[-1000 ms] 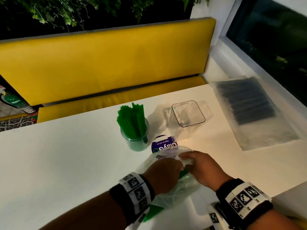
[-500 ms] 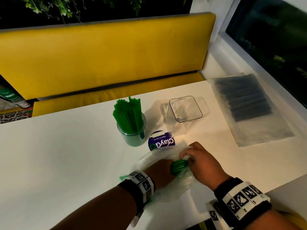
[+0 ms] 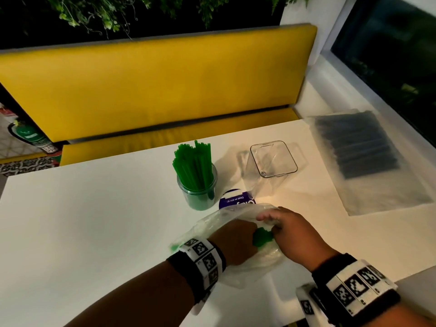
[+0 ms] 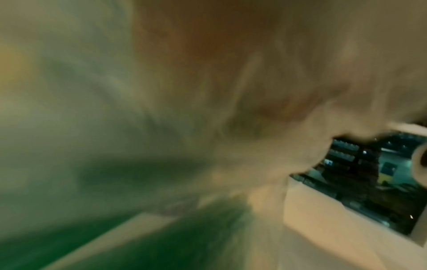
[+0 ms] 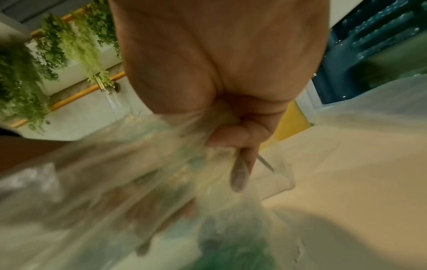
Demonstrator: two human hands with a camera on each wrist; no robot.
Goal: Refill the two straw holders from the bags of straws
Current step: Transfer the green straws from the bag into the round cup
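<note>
On the left, the white table has a big bare part. Behind it runs a long yellow bench, and green leaves hang above the bench.

Near the middle of the table stands a round clear jar. It is packed with green straws that stand up and lean a little. Just beside the jar, on its right, lies a small purple and white label.

In front of the label is a clear plastic bag. The person's left hand is down inside the open bag, and the plastic hides its fingers. A bunch of green straw ends shows right beside that hand. I cannot tell if the hand has hold of them. The left wrist view is too blurry to help.

The right hand is at the top of the bag. Its fingers are curled tight and pinch the edge of the plastic, holding the bag's mouth open.

Farther back on the right stands a clear square holder with no straws in it. At the far right, well apart from the hands, a flat bag of dark straws lies on the table next to a dark window.
</note>
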